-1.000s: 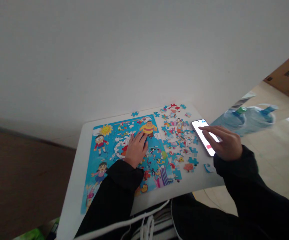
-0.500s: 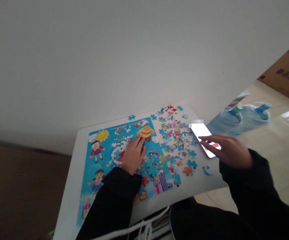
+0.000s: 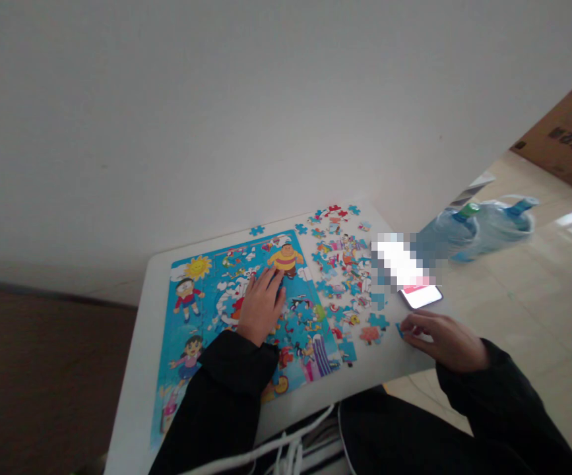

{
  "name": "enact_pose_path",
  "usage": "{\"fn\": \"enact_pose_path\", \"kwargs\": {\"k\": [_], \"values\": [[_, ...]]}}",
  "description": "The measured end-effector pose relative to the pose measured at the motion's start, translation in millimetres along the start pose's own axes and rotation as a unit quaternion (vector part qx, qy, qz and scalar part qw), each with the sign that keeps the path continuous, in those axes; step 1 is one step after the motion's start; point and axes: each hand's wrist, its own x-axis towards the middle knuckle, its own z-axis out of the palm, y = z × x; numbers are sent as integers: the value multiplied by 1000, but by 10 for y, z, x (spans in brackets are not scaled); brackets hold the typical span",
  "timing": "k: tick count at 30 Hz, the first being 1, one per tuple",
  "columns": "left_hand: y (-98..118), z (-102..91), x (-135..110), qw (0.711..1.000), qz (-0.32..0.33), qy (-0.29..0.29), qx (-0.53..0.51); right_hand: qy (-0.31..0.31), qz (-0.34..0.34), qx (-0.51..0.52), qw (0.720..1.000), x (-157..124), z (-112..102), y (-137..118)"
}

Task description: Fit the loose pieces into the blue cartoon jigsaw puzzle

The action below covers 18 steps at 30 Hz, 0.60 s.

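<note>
A colourful cartoon jigsaw puzzle board lies on a small white table. My left hand rests flat on the middle of the board, fingers stretched out. Loose puzzle pieces are scattered to the board's right. My right hand sits near the table's right front corner, fingers curled over a small blue and white piece at its fingertips. A lit phone lies just beyond that hand.
A white wall rises behind the table. Two large water bottles lie on the tiled floor at the right, with a cardboard box beyond them. White cables hang below the table's front edge.
My right hand has left the phone screen and drawn back toward me, onto the loose piece by the table corner. My left hand stays on the board.
</note>
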Motion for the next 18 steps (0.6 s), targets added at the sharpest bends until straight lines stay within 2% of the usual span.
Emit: {"fn": "enact_pose_path", "kwargs": {"k": [6, 9, 11, 15, 18], "values": [[0, 0, -2, 1000, 1, 6, -3, 9, -41, 1, 999, 193, 48, -54], [-6, 9, -2, 1000, 3, 6, -3, -17, -71, -29, 997, 380, -70, -44], [-8, 13, 0, 1000, 3, 5, -2, -34, -65, -71, 995, 617, -240, -1], [-5, 14, 4, 1000, -3, -1, -3, 9, 18, -156, 988, 1322, -624, 171], [-6, 17, 1, 1000, -3, -3, -6, 30, 53, -186, 981, 1853, -753, 291]]}}
